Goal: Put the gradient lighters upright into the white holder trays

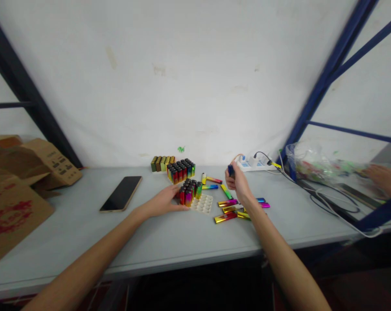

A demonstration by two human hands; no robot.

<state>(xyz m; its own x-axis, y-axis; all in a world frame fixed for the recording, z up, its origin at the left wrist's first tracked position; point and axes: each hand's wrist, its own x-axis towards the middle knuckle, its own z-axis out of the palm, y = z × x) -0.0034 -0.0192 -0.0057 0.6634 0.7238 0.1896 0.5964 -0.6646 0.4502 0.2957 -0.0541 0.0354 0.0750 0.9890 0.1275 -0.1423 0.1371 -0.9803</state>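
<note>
My left hand (163, 201) rests at the left side of a white tray with round holes (204, 204), its thumb along the front and its fingers behind. Shiny, multicoloured lighters (188, 192) with black tops stand upright in the tray's left part; holes on the right show bare. Above the table, my right hand (238, 183) is closed around a lighter (230, 170), of which only a dark blue end shows. Below and left of that hand, several loose lighters (226, 217) lie flat and scattered, some partly hidden by my forearm.
Behind the tray stand a full block of lighters (181, 170) and a gold-green block (163, 163). A phone (122, 194) lies left; cardboard boxes (17, 207) fill the far left. A power strip (253, 163) with cables is at the back right. Another person's hand (383, 178) shows beyond the blue frame (321, 90).
</note>
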